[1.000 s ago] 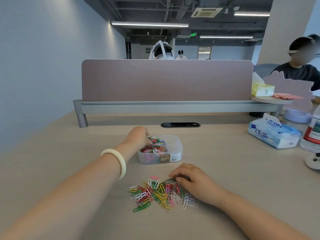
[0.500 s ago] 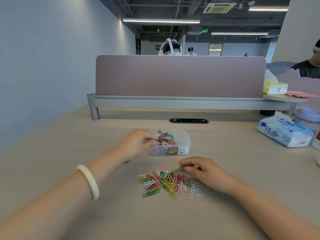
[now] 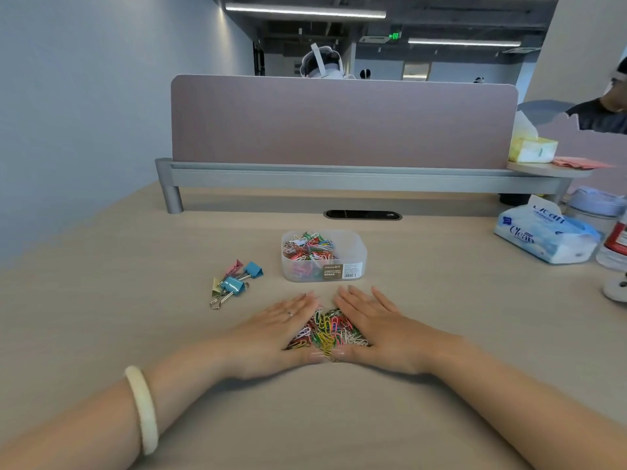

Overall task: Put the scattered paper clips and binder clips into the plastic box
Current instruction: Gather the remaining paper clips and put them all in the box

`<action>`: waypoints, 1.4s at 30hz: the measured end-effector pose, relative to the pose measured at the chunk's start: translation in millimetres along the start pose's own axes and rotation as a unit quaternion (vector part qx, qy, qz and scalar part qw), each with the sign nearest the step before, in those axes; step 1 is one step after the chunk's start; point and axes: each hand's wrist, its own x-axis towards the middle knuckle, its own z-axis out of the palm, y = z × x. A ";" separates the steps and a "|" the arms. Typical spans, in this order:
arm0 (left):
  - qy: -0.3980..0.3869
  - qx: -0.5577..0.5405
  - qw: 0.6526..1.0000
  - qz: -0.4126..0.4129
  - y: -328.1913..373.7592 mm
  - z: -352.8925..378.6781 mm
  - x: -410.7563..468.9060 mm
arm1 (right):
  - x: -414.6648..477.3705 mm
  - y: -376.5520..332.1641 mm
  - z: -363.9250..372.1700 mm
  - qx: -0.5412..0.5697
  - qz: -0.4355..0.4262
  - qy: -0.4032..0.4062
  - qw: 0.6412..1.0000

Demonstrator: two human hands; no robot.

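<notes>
A clear plastic box (image 3: 356, 256) stands mid-desk, partly filled with coloured paper clips. In front of it lies a pile of coloured paper clips (image 3: 327, 332). My left hand (image 3: 274, 334) and my right hand (image 3: 380, 327) lie flat on the desk on either side of the pile, fingers straight and pointing toward the box, thumbs meeting at the near side, so they cup the pile. Neither hand grips anything. Several pastel binder clips (image 3: 234, 281) lie to the left of the box, apart from both hands.
A mauve divider panel (image 3: 342, 123) on a grey rail closes off the back of the desk. A tissue pack (image 3: 543, 235), a bottle (image 3: 617, 239) and a lidded jar stand at the right. People sit beyond the divider.
My left hand has left the box and come down beside the pile. Both hands now press the clips together into a tighter heap. The binder clips, hidden before by my arm, are visible.
</notes>
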 end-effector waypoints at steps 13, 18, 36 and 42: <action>0.143 -0.018 0.989 0.020 -13.9 -8.4 1.7 | 7.8 -5.0 -5.7 0.041 -0.015 0.144 0.989; 0.166 -0.076 0.983 0.025 -9.2 -4.7 9.1 | 16.0 -9.8 -9.4 0.126 -0.041 0.133 0.982; 0.225 -0.152 0.961 -0.047 -3.8 -4.9 10.2 | 21.1 -0.8 -8.4 0.197 -0.036 0.185 0.962; 0.234 -0.237 0.941 -0.065 -3.6 -7.0 7.6 | 21.0 1.8 -11.9 0.257 -0.018 0.175 0.950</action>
